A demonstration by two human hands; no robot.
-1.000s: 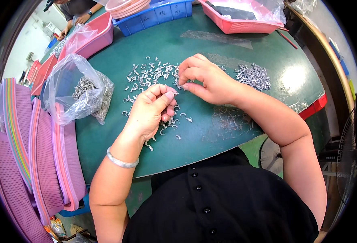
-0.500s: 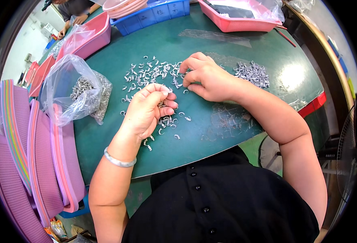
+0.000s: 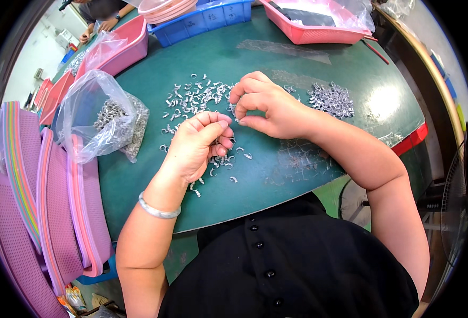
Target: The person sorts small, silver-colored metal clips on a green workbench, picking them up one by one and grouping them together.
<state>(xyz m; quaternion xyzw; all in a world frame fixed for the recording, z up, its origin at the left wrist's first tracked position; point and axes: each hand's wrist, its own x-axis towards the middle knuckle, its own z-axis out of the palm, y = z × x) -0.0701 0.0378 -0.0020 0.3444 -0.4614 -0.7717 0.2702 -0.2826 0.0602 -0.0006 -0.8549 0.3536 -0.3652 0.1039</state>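
Small silvery C-shaped metal pieces (image 3: 197, 98) lie scattered over the green table (image 3: 297, 183). Low over their near side is my left hand (image 3: 199, 140), palm partly up, with the thumb pressed to the forefinger and the other fingers curled around a few of the pieces. Close beside it, to the right, my right hand (image 3: 271, 108) has thumb and fingertips pinched together at the scatter's right edge, on what looks like one small metal piece. Its fingers hide most of that piece. Farther right sits a dense heap of similar pieces (image 3: 330, 99).
A clear plastic bag (image 3: 96, 114) of metal pieces stands at left, beside stacked purple baskets (image 3: 88, 206). Pink trays (image 3: 130, 50) (image 3: 313, 34) and a blue crate (image 3: 204, 24) line the far edge. A person (image 3: 104, 13) sits at the far left. A red stick (image 3: 376, 52) lies far right.
My right hand has shifted slightly toward my left hand, and its thumb and fingertips have closed into a pinch. My left hand has stayed nearly in place.
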